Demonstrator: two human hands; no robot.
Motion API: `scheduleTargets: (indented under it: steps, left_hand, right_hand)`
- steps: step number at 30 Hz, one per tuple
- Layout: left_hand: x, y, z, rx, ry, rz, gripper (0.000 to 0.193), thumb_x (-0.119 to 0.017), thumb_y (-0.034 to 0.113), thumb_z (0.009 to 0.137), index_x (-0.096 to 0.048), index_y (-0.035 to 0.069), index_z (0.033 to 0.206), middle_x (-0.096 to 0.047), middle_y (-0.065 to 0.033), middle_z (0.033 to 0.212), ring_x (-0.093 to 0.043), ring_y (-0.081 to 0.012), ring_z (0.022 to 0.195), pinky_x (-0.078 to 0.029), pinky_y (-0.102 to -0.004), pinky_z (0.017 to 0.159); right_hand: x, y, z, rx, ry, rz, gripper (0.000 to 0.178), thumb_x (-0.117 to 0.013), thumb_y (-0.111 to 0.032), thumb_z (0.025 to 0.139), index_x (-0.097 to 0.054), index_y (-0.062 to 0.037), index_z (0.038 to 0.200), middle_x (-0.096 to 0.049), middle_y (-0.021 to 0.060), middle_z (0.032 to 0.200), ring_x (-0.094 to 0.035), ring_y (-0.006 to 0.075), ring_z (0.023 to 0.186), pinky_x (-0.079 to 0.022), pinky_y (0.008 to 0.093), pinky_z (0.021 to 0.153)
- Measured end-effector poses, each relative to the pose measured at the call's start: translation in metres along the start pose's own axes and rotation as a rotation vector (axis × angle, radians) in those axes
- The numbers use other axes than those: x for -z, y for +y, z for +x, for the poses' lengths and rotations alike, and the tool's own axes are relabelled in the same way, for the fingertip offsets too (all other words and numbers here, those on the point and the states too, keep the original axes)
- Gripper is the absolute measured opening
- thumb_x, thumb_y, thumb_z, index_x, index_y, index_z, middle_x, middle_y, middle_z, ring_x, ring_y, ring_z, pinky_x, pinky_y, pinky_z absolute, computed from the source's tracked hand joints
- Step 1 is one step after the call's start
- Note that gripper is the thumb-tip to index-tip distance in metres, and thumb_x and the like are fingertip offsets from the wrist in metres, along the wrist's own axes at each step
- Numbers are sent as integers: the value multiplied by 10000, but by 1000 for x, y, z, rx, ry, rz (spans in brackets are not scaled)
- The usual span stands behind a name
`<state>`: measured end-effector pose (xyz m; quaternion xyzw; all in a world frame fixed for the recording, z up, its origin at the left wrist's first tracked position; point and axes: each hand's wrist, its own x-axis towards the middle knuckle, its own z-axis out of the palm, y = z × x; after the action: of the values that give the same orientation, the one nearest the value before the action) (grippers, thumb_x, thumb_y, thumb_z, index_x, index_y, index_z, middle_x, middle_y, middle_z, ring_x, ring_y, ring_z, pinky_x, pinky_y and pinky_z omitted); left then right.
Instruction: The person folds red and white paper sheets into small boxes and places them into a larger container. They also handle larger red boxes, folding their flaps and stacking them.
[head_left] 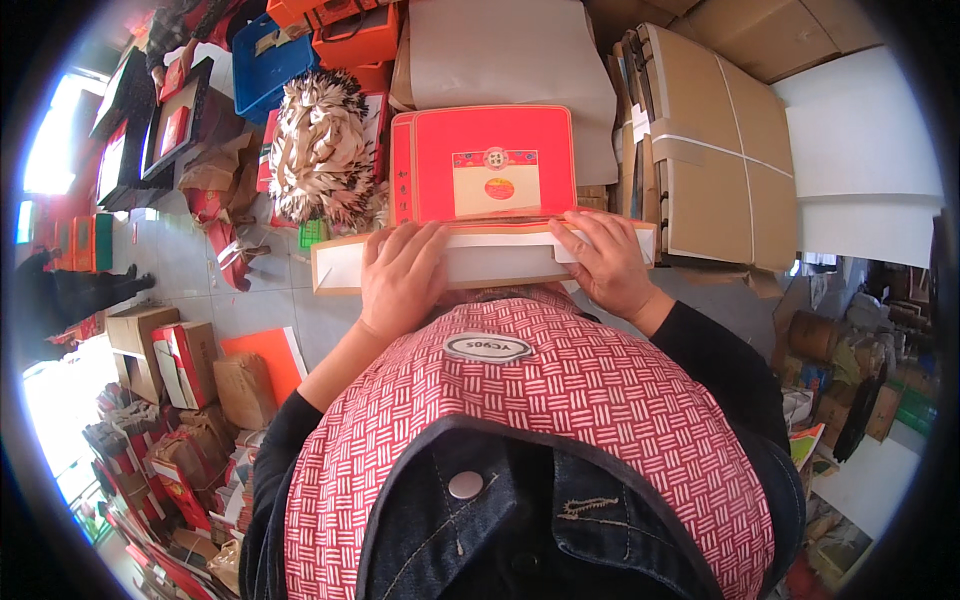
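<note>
A red printed cardboard box blank (pixel 420 150) lies in front of me, with a gold-toned panel and a round emblem on its face. Along its near side a long flap (pixel 495 262) shows its white inner face and brown edges, bent up from the red part. My left hand (pixel 405 270) lies over the left part of this flap, fingers close together and curled across the fold. On the right part, my right hand (pixel 608 262) grips the same fold, thumb on the white side and fingers over the top. The undersides of the fingers are hidden.
A large grey-white board (pixel 510 60) lies beyond the box. Strapped flat brown cardboard (pixel 725 150) stands to the right. At the left are a shaggy bundle of pale strips (pixel 325 150), a blue crate (pixel 262 75) and orange bins (pixel 355 38). Another person's hand (pixel 158 76) shows far left.
</note>
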<state>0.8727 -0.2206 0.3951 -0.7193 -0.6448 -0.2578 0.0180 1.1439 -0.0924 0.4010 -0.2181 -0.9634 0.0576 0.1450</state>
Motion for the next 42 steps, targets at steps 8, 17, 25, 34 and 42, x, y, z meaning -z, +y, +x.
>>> scheduleTargets:
  steps: [8, 17, 25, 34, 42]
  left_hand:
    - [12, -9, 0, -173, -174, -59, 550, -687, 297, 771, -550, 49, 1242, -579, -104, 1258, -556, -279, 1140, -418, -434, 959]
    - [7, -1, 6, -63, -116, -58, 428, -686, 166, 786, -593, 48, 1187, -622, -86, 1196, -570, -248, 1141, -433, -402, 959]
    - [17, -11, 1, -159, -111, -163, 545, -683, 233, 773, -527, 42, 1258, -578, -127, 1256, -547, -283, 1175, -432, -413, 989]
    - [63, -96, -45, 642, 182, -596, 716, -796, 236, 676, -512, 140, 1327, -439, -133, 1405, -397, -272, 1324, -253, -474, 1100]
    - [47, -54, -2, 231, -121, -64, 734, -786, 386, 655, -533, 185, 1314, -475, -58, 1385, -406, -272, 1300, -219, -508, 1104]
  right_hand:
    - [0, -6, -8, 45, 19, -17, 538, -620, -378, 830, -538, -112, 1291, -554, 92, 1257, -526, 264, 1097, -386, 423, 929]
    - [-6, -8, 1, -3, 44, 14, 551, -659, -337, 809, -531, -138, 1307, -567, 83, 1205, -516, 261, 1093, -382, 426, 932]
    - [-6, -6, 1, 19, 4, 46, 491, -678, -233, 792, -574, -170, 1268, -564, 102, 1228, -522, 283, 1116, -386, 436, 934]
    - [9, -7, 18, 77, -122, 83, 696, -735, -328, 728, -484, -138, 1349, -505, 129, 1295, -495, 296, 1161, -368, 454, 971]
    - [11, 4, 43, 95, -137, 105, 759, -754, -289, 700, -448, -94, 1367, -511, 118, 1272, -497, 300, 1140, -394, 419, 954]
